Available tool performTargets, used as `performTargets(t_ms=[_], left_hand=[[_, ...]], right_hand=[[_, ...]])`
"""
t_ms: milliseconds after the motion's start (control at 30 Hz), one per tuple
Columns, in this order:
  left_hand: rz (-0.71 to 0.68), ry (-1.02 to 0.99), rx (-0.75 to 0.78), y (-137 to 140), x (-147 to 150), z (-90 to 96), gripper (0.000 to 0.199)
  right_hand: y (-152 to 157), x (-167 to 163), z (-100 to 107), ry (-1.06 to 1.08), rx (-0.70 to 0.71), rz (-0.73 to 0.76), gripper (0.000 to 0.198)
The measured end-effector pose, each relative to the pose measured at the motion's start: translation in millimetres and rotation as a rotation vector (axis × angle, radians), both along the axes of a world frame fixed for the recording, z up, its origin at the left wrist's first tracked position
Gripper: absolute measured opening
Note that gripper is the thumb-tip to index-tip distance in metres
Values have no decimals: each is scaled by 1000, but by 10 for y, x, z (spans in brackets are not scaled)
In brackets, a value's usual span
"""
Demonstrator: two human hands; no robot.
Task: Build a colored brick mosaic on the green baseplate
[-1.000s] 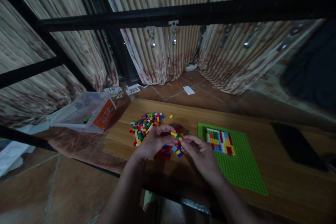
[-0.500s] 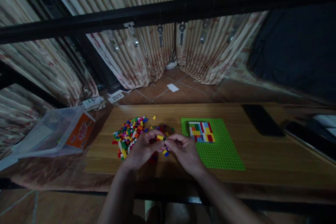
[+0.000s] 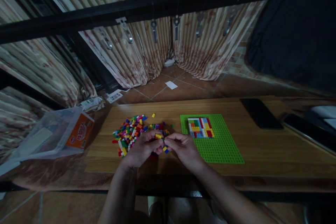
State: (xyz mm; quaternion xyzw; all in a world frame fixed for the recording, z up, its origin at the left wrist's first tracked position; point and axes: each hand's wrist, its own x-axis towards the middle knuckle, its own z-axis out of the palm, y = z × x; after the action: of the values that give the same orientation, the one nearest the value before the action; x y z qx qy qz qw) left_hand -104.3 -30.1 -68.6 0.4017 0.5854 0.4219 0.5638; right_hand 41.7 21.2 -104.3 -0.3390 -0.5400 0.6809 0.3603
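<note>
My left hand point(image 3: 140, 149) is closed, with a yellow toy brick point(image 3: 158, 136) showing at its fingertips. Close against it, my right hand point(image 3: 183, 147) pinches thumb to forefinger; whatever lies between those fingertips is too small and dark to make out. Just below the meeting fingers a blue and yellow brick piece point(image 3: 165, 149) shows; I cannot tell whether it is held or lies on the table. A pile of mixed coloured bricks point(image 3: 130, 129) spreads left of and behind my left hand. To the right, a patterned block of bricks point(image 3: 201, 127) sits on a green baseplate point(image 3: 223, 147).
A clear plastic box point(image 3: 56, 140) with an orange label stands at the left. One loose yellow brick point(image 3: 153, 115) lies behind the pile on the wooden board point(image 3: 168, 106). Two dark phone-like slabs point(image 3: 261, 113) lie at the right. A dark bar point(image 3: 147, 1) with hooks crosses above.
The camera view has shifted slightly, so the board and baseplate sit a little higher in the picture. Both hands stay together at the same spot, fingertips barely moved around the yellow brick.
</note>
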Motion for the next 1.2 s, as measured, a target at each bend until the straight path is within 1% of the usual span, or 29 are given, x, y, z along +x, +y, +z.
performTargets(t_ms=[133,200,267,333,400,467,500,600,733,867,1000,1133,1200], left_hand=[[55,-62,-5,-2,-6,-25,29],[91,-40,-19,5,-19,-48,28],[113,7,-32,15,-33,-74,24],[118,67,-36,23,-41,-91,20],[106,122,-35,29,-36,-93,18],[86,160,-40,33,-24,-83,18],[76,170,-45,36,-18,-77,19],[74,178,-67,46,-8,-69,20],[73,155,-67,49,-21,-82,24],[56,133,-37,43,-33,-96,27],[55,68,-27,39,-27,-98,28],[34,-50,-32,32,-27,-72,31],[24,-77,-33,32,-29,-55,30]], right_hand=[[34,-13,-52,29,-42,-16,22],[56,-21,-107,-8,-15,-33,21],[74,-23,-155,-111,82,-55,16],[83,-20,-177,-246,220,-65,11],[83,-18,-174,-366,346,-53,11],[77,-23,-162,-442,416,-32,13],[74,-28,-157,-458,428,-20,13],[70,-40,-159,-418,389,13,13],[86,-36,-181,-261,263,35,16],[113,-23,-162,-117,148,56,13],[122,2,-64,-50,76,35,11],[136,44,-5,29,1,77,19],[154,62,-31,-18,29,42,17]])
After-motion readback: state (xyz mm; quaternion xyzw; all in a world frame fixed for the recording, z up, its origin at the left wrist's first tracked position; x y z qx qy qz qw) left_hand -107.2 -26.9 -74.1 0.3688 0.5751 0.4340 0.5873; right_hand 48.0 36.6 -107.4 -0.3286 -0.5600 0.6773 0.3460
